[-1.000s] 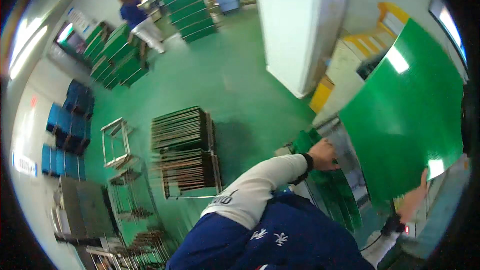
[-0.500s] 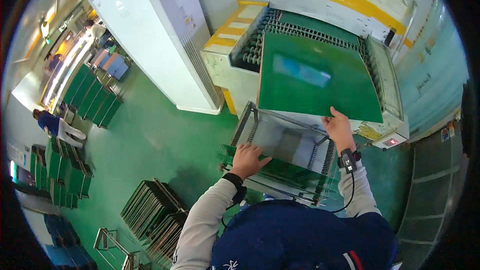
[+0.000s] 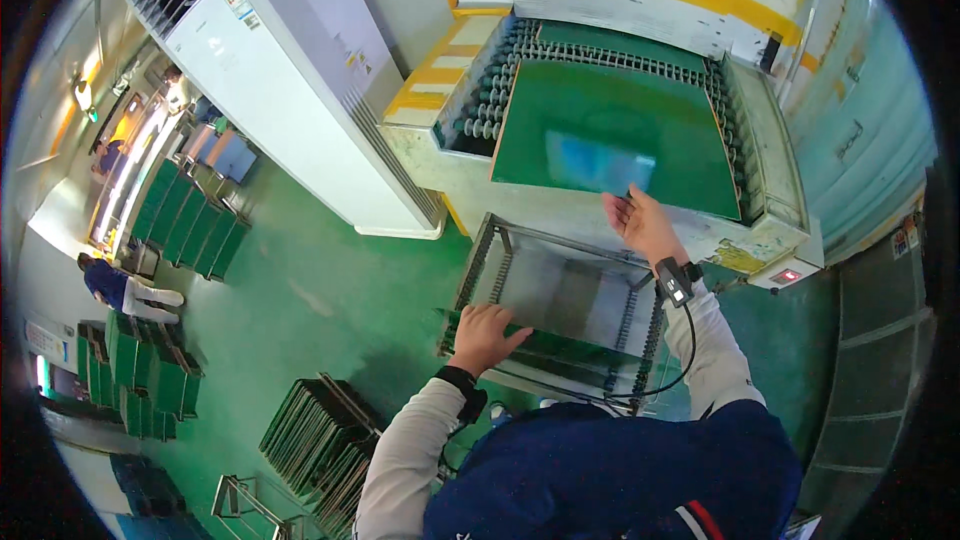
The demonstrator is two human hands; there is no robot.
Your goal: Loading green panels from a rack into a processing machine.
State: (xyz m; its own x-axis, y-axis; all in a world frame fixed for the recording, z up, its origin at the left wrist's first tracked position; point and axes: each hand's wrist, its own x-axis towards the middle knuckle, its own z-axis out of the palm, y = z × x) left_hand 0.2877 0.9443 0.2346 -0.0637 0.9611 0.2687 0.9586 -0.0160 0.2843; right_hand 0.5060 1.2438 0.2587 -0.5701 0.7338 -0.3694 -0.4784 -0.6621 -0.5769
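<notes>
A large flat green board [image 3: 610, 120] lies on the roller conveyor [image 3: 485, 100] of a machine, its near edge jutting over the front. My right hand [image 3: 640, 222] is at the middle of that edge, fingertips at it, fingers loosely bent and apart. Below stands a metal rack [image 3: 480, 260] with toothed rails. Several thin green boards [image 3: 575, 352] stand upright in its near end. My left hand [image 3: 485, 338] is over the top edge of these boards at their left end, fingers bent over it and thumb along it; the fingertips are partly hidden.
Another green board [image 3: 620, 45] lies deeper in the machine. A tall white air conditioner [image 3: 290, 90] stands left of it. On the floor at left is a rack of upright boards [image 3: 310, 440] beside a metal frame [image 3: 240, 495]. Far left, a person [image 3: 125, 285] is near more board stacks [image 3: 150, 370].
The green board has slid farther onto the rollers, away from me. My right hand moved forward with its edge and its grip loosened. My left hand stays on the rack's boards.
</notes>
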